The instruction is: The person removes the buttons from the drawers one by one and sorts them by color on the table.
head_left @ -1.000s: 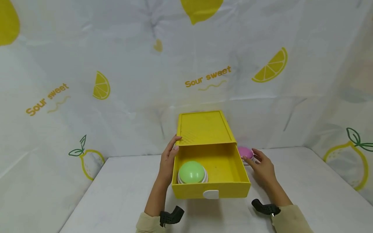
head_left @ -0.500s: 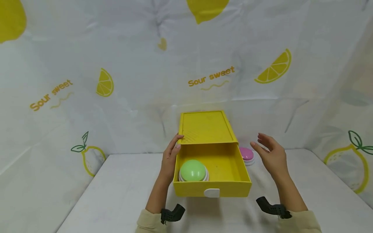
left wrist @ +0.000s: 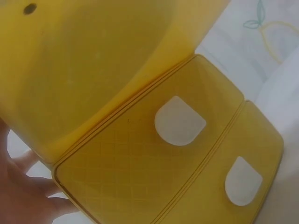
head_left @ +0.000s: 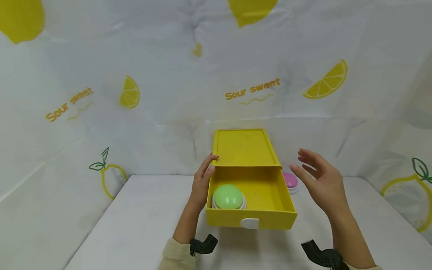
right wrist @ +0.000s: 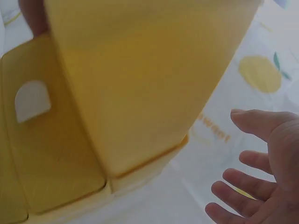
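A yellow drawer cabinet [head_left: 245, 148] stands at the middle back, its top drawer [head_left: 251, 219] pulled out. Inside that drawer, at the front left, sits a green dome-topped button [head_left: 228, 197] on a white base. My left hand [head_left: 201, 182] rests against the cabinet's left side, fingertips at the top edge. In the left wrist view its fingers touch the side wall. My right hand [head_left: 320, 182] hovers right of the cabinet, fingers spread and bent slightly, holding nothing. Nearest to it is a pink dome-topped button [head_left: 291, 180], partly hidden by the cabinet.
Below the pulled-out drawer, two more drawer fronts show white handles, such as the upper handle [left wrist: 180, 121]. A white-covered table [head_left: 152, 210] lies beneath. Behind it hangs a lemon-print sheet [head_left: 168, 112]. Each wrist wears a black camera mount [head_left: 204, 245].
My right hand has let go of the pink button and moved back to the right. The left hand stays at the cabinet. The head view has shifted slightly left.
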A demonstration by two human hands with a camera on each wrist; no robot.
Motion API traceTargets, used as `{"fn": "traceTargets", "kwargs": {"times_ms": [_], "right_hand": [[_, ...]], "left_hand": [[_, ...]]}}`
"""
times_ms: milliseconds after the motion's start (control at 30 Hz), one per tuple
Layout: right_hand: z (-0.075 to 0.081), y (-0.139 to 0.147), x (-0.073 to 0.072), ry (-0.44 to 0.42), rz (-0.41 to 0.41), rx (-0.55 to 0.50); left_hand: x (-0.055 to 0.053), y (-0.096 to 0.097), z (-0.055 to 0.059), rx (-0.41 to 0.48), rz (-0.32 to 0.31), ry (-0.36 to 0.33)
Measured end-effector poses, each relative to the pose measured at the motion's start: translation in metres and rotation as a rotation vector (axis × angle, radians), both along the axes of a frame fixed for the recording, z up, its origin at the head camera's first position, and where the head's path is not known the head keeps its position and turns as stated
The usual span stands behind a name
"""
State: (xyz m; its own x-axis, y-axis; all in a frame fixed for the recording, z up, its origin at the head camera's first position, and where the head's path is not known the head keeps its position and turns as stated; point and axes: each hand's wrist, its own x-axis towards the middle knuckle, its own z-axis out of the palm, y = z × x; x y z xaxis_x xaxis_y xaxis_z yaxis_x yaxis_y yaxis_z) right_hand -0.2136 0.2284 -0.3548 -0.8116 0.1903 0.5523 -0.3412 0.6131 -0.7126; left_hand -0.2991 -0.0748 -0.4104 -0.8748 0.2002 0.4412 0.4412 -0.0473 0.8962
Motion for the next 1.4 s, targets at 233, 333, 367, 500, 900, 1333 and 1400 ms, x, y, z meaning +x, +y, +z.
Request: {"fn": "traceTargets", "kwargs": {"times_ms": [233,333,367,500,900,1333,1400], "right_hand": [[0.011,-0.028,0.022,0.084,0.135,-0.014],[0.016,-0.038,0.025,0.084,0.175,0.03],[0.018,-0.04,0.026,0.078,0.183,0.047],[0.025,-0.044,0.028,0.048,0.21,0.106],[0.044,-0.071,0.018,-0.101,0.366,0.232],[0.047,-0.091,-0.002,-0.345,0.534,0.166],[0.046,-0.094,-0.004,-0.377,0.551,0.168]], "left_hand": [[0.0,-0.001,0.002,-0.026,0.014,0.015],[-0.001,-0.001,0.002,-0.014,0.012,0.019],[0.0,-0.001,0.002,-0.012,0.011,0.019],[-0.001,0.001,0.001,-0.01,0.0,0.007],[-0.001,0.001,0.003,-0.009,0.023,0.013],[-0.001,0.0,0.003,0.003,-0.006,0.012],[-0.001,0.0,0.003,0.004,-0.008,0.017]]}}
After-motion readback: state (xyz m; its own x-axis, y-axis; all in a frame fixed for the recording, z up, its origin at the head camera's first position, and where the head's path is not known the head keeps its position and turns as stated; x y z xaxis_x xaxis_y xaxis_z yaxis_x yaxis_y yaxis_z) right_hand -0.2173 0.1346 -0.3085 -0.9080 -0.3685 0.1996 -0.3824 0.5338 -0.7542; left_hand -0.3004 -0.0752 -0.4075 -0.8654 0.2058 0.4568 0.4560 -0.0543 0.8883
